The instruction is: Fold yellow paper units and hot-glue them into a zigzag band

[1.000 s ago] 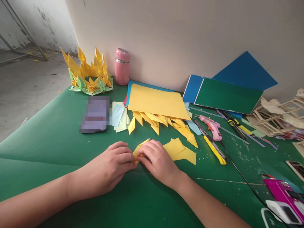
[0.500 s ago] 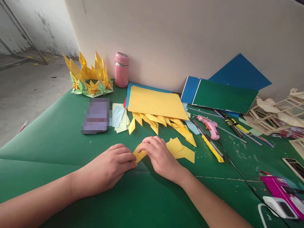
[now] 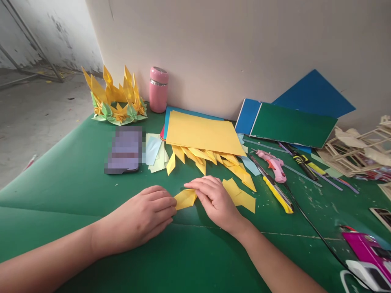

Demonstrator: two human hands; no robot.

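Note:
A small folded piece of yellow paper (image 3: 185, 199) lies between my hands on the green tabletop. My left hand (image 3: 149, 215) is closed on its left end, the fingers pressed together with the thumb hidden. At the paper's right end, my right hand (image 3: 215, 199) pinches the edge, its index finger reaching over the top. More yellow paper pieces (image 3: 241, 195) lie just right of my right hand. Beyond my hands, several folded yellow points (image 3: 201, 156) stick out from under a stack of yellow sheets (image 3: 204, 132).
A yellow paper crown (image 3: 117, 97) and a pink flask (image 3: 158, 89) stand at the back. A blurred-out phone-like object (image 3: 125, 148) lies left of pale paper slips (image 3: 155, 152). On the right are a yellow utility knife (image 3: 277, 193), a pink glue gun (image 3: 275, 165) and its cord.
My right hand has shifted slightly right along the yellow paper, and its fingers have flattened. More of the paper now shows between my hands. The view has turned a little left.

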